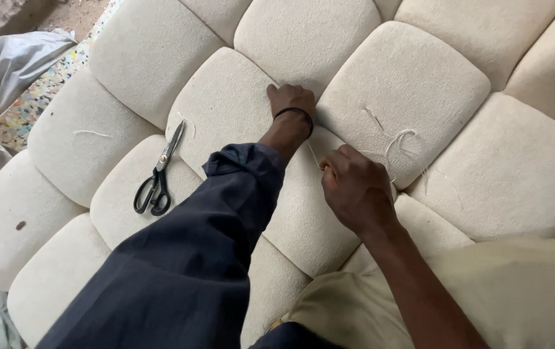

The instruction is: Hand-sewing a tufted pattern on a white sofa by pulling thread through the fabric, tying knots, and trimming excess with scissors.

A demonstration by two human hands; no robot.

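1. The right hand [353,189] is closed in a pinch on a thin white thread [313,155]; the thread runs taut from the fingertips up and left toward the seam beside the left wrist.
2. The left hand [291,100] is clenched, knuckles up, and pressed into the deep seam where several cushion squares meet; whether it grips anything inside the crease cannot be told; a dark band [297,114] circles its wrist, and a rolled navy sleeve [226,194] covers the forearm.
3. Both hands work on a cream tufted cushion panel [400,84], a grid of puffed squares split by sunken seams; the two hands are near each other, one square's corner between them.
4. Loose white thread ends [399,139] lie curled on the square just right of the right hand; another short strand [91,133] lies on a square far to the left.
5. Black-handled scissors [158,176] rest on the panel left of the navy sleeve, blades closed and pointing up and right, well apart from both hands; the squares around them are bare.
6. The panel's left edge borders speckled foam [35,97] and crumpled grey plastic sheeting [6,61]; to the right and top the cushion runs out of view, so room lies mostly rightward and upward across the fabric.
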